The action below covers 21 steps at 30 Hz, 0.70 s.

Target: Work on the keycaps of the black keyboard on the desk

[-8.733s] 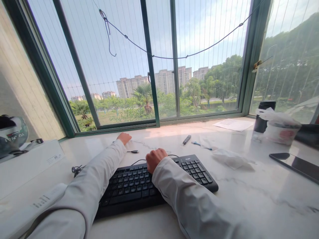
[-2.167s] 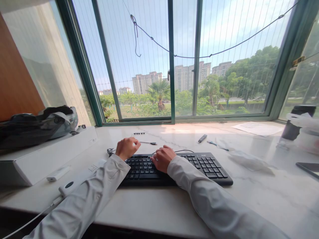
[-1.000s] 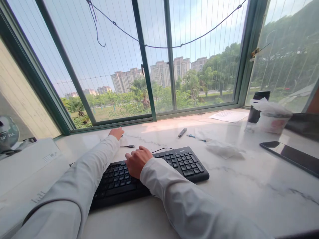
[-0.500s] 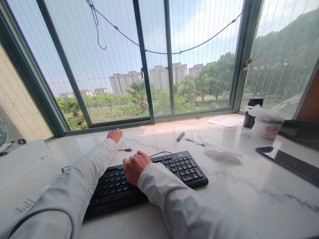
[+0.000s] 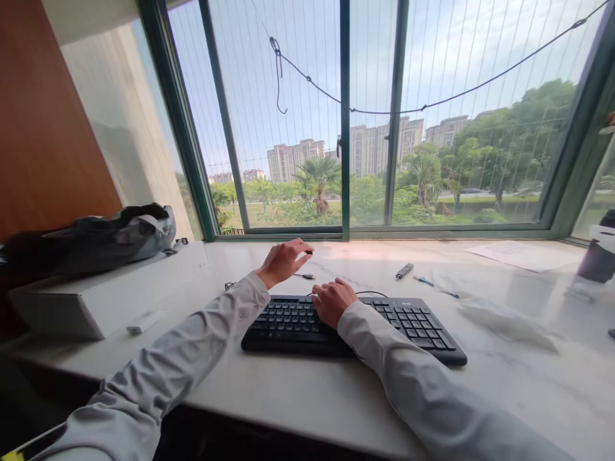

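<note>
My left hand is held above the table behind the keyboard, its thumb and forefinger closed on a small black piece whose kind is too small to make out. Below those fingertips lies a cable's black plug. A black keyboard with a number pad lies in front of me, slightly turned. On its middle keys sits my right hand, fingers curled and pressed down against it. The keys under that hand are hidden.
To the right lie a grey pen-like stick, a thin blue tool, a clear plastic bag and a paper sheet. A dark bottle stands at the right edge. At left, a white box carries a black bag.
The view has swung left, bringing in the white box and black bag. My left hand has turned, its fingers now stretched out with the black piece showing. My right hand stays on the keyboard.
</note>
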{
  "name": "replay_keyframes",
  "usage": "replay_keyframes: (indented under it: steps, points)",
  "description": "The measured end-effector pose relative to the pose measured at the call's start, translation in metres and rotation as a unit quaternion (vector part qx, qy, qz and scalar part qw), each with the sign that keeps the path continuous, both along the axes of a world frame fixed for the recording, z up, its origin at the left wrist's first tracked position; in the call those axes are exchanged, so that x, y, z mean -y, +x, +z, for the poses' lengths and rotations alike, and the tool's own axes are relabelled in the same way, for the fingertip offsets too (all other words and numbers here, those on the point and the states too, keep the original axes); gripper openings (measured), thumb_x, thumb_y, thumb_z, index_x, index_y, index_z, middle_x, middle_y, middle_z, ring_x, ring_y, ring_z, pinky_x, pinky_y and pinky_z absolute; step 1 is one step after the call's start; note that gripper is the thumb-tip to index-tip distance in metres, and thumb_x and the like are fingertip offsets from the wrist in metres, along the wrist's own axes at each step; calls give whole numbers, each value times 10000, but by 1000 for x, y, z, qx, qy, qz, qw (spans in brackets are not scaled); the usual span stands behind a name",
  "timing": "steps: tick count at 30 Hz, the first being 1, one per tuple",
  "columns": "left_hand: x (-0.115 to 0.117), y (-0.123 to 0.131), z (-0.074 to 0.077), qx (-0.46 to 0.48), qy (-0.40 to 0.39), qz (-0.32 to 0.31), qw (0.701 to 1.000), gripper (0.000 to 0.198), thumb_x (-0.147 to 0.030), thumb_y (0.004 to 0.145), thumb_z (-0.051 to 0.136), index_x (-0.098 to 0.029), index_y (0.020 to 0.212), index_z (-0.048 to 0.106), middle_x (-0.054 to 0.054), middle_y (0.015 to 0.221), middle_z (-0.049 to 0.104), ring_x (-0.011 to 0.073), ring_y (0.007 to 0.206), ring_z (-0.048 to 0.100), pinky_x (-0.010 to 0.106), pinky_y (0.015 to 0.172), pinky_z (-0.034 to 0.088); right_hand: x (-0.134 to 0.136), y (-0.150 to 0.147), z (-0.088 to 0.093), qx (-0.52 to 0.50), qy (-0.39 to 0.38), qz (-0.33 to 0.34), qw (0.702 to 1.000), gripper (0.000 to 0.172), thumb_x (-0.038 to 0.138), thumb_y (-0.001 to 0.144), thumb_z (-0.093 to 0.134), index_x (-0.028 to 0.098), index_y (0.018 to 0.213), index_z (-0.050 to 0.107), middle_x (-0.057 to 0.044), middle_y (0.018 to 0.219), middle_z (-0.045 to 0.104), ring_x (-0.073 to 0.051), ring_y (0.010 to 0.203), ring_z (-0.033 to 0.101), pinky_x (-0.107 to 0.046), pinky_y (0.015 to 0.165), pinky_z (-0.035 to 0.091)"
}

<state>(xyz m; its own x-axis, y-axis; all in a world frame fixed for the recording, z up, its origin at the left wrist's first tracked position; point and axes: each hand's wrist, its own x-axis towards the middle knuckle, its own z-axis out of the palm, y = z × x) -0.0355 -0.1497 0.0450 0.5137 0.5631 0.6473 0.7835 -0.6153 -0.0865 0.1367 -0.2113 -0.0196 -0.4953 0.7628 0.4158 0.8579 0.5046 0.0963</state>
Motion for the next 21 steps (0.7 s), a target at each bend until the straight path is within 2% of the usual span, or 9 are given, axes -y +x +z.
replay_keyframes:
  steps: [2,4,6,10,13,21]
  points:
    - [20,-13,-6,35,-6,-14,999,275,-381,904,484,-259,1057,677,25,1051,671,157,858,629,261,719,471,0,1,0,-2,0,0,1000,288,300,932,372,198,976,637,-74,892,718,-186,845,653,-333,796,333]
    - [29,-25,-18,72,-21,-19,997,263,-368,904,492,-261,1055,678,22,1048,673,149,867,628,261,743,481,-1,1,-1,-4,4,-1,1000,296,312,935,368,209,996,638,-67,898,720,-186,848,653,-333,798,329]
    - [30,-34,-33,92,-40,-17,995,254,-357,896,506,-251,1043,684,24,1032,680,146,857,631,266,767,488,-2,2,-2,-6,10,-7,1000,299,323,937,365,219,995,639,-57,892,721,-187,848,653,-335,803,327]
    - [21,-44,-55,54,-78,-27,995,219,-361,860,556,-257,989,699,8,1008,699,155,884,643,267,794,488,-2,1,-3,-3,16,-9,1000,296,323,944,363,226,991,639,-40,885,720,-177,852,651,-327,802,324]
    - [17,-49,-57,56,-85,-30,994,201,-364,843,575,-259,962,698,-8,990,711,157,912,647,265,817,482,-1,-2,-3,5,13,-4,1000,296,327,953,361,227,1007,635,-41,891,719,-164,852,647,-318,805,319]
    - [21,-61,-47,47,-87,-52,994,190,-357,806,598,-263,934,703,-37,943,731,157,910,662,253,825,468,5,-14,-1,21,11,17,1000,316,356,970,343,231,1030,628,-42,913,718,-158,854,637,-311,809,313]
